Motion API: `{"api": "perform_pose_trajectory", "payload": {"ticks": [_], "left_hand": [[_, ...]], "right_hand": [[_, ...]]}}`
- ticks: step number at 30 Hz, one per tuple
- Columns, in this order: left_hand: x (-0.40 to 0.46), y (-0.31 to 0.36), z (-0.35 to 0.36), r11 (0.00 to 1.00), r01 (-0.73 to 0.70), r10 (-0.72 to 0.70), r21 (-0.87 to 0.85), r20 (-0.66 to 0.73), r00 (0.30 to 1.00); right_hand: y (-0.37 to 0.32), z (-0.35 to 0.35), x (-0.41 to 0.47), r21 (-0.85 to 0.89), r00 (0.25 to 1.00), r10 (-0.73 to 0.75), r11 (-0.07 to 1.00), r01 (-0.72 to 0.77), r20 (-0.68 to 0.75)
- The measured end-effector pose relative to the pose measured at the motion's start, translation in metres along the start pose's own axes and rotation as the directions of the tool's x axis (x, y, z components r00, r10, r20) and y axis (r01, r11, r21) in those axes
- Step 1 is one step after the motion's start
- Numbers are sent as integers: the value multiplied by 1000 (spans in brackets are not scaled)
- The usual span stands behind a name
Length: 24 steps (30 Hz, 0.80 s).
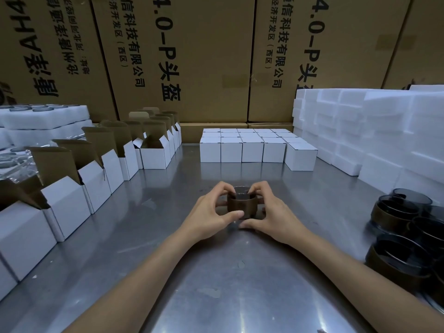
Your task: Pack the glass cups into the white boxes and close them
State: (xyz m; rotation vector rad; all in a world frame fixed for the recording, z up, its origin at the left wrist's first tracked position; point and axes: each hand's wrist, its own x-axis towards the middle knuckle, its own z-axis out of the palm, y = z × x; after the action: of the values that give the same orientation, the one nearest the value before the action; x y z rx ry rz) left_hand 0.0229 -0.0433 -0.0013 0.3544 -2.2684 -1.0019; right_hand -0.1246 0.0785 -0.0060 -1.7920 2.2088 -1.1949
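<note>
A dark glass cup (242,204) with a brown band around it stands on the steel table (216,272) at the centre. My left hand (211,212) grips its left side, thumb in front and fingers curled over the far rim. My right hand (269,212) grips its right side the same way. A row of open white boxes (96,179) with raised brown flaps runs along the left. Closed white boxes (242,147) stand in a block at the back centre.
Several more dark glass cups (406,227) cluster at the right edge. White foam pieces (374,135) are stacked at the back right, and more foam with cups (43,116) at the back left. Tall brown cartons (204,56) wall off the rear.
</note>
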Motion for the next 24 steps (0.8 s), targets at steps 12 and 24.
{"api": "perform_pose_trajectory", "payload": {"ticks": [12, 24], "left_hand": [[10, 1, -14, 999, 7, -9, -36, -66, 998], [97, -95, -111, 600, 656, -614, 457, -262, 744]], "right_hand": [[1, 2, 2, 135, 997, 54, 990, -45, -58], [27, 7, 34, 496, 887, 404, 831, -253, -224]]}}
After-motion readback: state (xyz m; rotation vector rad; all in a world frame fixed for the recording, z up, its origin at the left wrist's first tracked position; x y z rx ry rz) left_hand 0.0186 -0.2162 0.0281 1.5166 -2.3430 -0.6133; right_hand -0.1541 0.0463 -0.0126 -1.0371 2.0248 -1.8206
